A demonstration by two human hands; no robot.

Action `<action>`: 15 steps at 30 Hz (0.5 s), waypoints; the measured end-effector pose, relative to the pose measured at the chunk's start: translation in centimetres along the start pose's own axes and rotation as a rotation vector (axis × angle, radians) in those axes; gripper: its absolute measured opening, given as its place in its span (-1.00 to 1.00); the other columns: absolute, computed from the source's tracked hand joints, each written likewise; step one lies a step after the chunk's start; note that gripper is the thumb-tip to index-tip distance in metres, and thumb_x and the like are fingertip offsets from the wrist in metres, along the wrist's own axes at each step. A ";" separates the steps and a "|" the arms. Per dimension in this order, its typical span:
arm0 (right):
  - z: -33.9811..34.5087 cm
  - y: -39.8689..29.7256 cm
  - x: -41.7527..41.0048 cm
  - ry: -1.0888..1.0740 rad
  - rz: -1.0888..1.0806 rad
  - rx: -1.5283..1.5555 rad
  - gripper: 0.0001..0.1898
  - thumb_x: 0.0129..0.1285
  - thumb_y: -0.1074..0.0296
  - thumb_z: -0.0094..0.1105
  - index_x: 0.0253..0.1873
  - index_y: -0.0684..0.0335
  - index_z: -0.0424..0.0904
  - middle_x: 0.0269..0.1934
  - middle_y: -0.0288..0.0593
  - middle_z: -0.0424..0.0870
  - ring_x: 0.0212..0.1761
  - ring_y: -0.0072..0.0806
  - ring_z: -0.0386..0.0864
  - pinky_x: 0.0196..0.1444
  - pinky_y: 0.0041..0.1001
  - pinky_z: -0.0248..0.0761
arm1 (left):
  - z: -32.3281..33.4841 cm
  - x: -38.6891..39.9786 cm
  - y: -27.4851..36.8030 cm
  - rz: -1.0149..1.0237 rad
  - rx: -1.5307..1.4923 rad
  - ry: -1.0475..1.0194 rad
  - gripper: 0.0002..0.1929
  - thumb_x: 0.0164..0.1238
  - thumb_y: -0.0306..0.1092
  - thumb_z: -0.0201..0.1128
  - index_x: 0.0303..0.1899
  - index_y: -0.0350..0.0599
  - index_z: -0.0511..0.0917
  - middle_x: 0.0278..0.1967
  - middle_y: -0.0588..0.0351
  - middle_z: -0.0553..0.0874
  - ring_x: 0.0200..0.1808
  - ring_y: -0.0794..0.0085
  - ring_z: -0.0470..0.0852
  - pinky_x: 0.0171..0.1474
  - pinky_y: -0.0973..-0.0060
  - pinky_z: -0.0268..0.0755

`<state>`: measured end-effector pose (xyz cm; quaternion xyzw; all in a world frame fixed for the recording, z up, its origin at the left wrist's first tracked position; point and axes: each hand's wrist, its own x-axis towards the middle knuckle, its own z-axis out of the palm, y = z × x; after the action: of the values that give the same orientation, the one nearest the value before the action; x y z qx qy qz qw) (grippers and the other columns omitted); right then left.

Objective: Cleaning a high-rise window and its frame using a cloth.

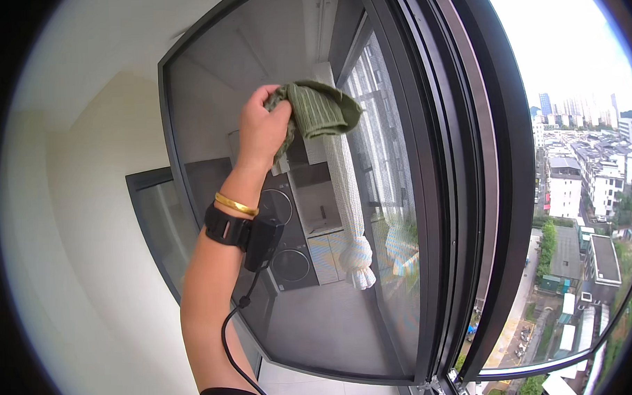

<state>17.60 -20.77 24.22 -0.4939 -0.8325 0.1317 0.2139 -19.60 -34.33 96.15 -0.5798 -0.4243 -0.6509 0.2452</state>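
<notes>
My left hand (pixel 266 123), its back towards me, is shut on a bunched green ribbed cloth (pixel 321 111). The cloth hangs over to the right of the fingers, in front of the mesh of a dark-framed window screen (pixel 320 322); whether it touches the mesh I cannot tell. A gold bangle (pixel 236 204) and a black strapped device (pixel 262 241) with a cable are on the left wrist. At the bottom edge, beside the metal hinge (pixel 435 389), a tiny skin-coloured patch may be fingertips of my right hand; too little shows to tell.
The screen stands swung inward beside dark window tracks (pixel 446 193). Right of them, an outer pane (pixel 567 366) opens high above buildings and streets. Through the mesh show a knotted white curtain (pixel 355 259), stacked front-loading machines (pixel 291 264) and cabinets. A pale wall (pixel 92 205) is at left.
</notes>
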 end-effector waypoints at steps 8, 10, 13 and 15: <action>0.6 -0.5 0.5 0.019 -0.011 0.021 0.04 0.08 -0.12 0.38 0.53 0.30 0.00 0.41 0.51 0.10 0.42 0.35 0.19 0.39 0.03 0.22 | 17.2 -5.5 4.7 0.801 0.701 -0.249 -0.47 0.10 -0.26 0.17 0.14 -0.28 0.59 0.42 -0.24 0.26 0.52 -0.15 0.06 0.48 -0.21 -0.06; 0.8 -0.9 0.9 0.024 -0.028 0.023 0.04 0.08 -0.11 0.38 0.53 0.30 0.01 0.41 0.51 0.10 0.41 0.35 0.19 0.39 0.03 0.22 | 17.1 -9.1 3.3 0.925 0.614 -0.451 -0.39 0.23 0.01 0.25 0.17 -0.30 0.57 0.47 -0.18 0.17 0.57 -0.15 -0.09 0.47 -0.32 -0.25; 0.9 -1.2 1.1 0.024 -0.036 0.024 0.04 0.08 -0.11 0.38 0.53 0.30 0.01 0.41 0.51 0.10 0.41 0.35 0.19 0.39 0.03 0.22 | 15.4 -9.3 1.9 0.920 0.619 -0.453 -0.45 0.33 -0.07 0.24 0.26 -0.20 0.51 0.45 -0.12 0.23 0.57 -0.08 -0.03 0.50 -0.24 -0.18; 0.9 -1.2 1.2 0.021 -0.037 0.031 0.04 0.08 -0.11 0.38 0.53 0.31 0.01 0.41 0.51 0.10 0.41 0.35 0.19 0.39 0.03 0.22 | 14.4 -7.1 1.7 0.900 0.609 -0.409 -0.54 0.40 -0.27 0.19 0.30 -0.11 0.47 0.44 -0.06 0.26 0.54 -0.03 0.09 0.49 -0.17 -0.03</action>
<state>15.67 -20.29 24.20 -0.4762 -0.8372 0.1353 0.2324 -8.90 -24.38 89.28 -0.7204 -0.3430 -0.2059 0.5665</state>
